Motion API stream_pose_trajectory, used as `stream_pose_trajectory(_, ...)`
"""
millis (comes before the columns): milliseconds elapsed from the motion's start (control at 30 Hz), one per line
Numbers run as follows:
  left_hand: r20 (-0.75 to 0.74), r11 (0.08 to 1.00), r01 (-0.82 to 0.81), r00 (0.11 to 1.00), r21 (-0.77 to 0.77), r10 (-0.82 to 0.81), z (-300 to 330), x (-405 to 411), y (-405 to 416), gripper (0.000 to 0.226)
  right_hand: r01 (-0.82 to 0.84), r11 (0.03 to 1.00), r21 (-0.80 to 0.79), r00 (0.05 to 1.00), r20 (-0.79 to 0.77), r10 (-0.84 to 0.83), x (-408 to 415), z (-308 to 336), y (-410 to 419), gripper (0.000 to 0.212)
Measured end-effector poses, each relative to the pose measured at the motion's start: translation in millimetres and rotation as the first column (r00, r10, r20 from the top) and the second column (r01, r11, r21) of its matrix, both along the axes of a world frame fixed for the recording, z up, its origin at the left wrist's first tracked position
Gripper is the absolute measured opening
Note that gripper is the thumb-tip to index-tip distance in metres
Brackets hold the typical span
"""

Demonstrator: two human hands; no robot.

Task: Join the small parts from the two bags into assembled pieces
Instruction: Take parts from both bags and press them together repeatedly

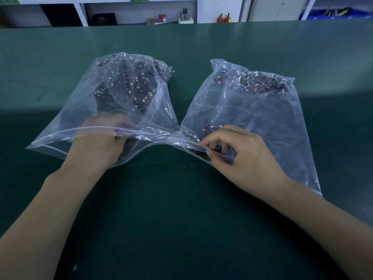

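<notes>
fingers of both hands reach into two clear bags, right pinching small parts, left's grip hidden.

You work on a green table; behind it white shelving holds two red, possibly extinguisher-like, canisters.

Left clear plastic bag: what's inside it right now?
Inside the left clear plastic bag lie dark wired parts with small white connectors, and the left hand reaches in through the mouth. Its fingertips are blurred, so any grip is unclear.
</notes>
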State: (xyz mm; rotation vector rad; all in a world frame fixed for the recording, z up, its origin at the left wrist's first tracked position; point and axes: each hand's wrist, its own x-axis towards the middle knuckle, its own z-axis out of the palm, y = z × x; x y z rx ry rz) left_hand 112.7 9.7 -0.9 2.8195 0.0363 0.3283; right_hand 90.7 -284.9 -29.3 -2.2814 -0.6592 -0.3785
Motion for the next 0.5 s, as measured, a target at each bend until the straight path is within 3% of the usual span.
stream_pose_trajectory(200,0.023,0.998,0.037,0.999,0.049,-0.038,-5.2,1.8,1.5,0.029,-0.002,1.000,-0.005,1.000,0.002,0.002,-0.3,0.0,0.1,0.024)
stream_pose_trajectory(500,-0.059,0.997,-0.001,0.998,0.076,0.006,-7.1,7.9,10.2,0.030,0.001,1.000,-0.007,1.000,-0.003,-0.001,-0.3,0.7,0.0,0.023)
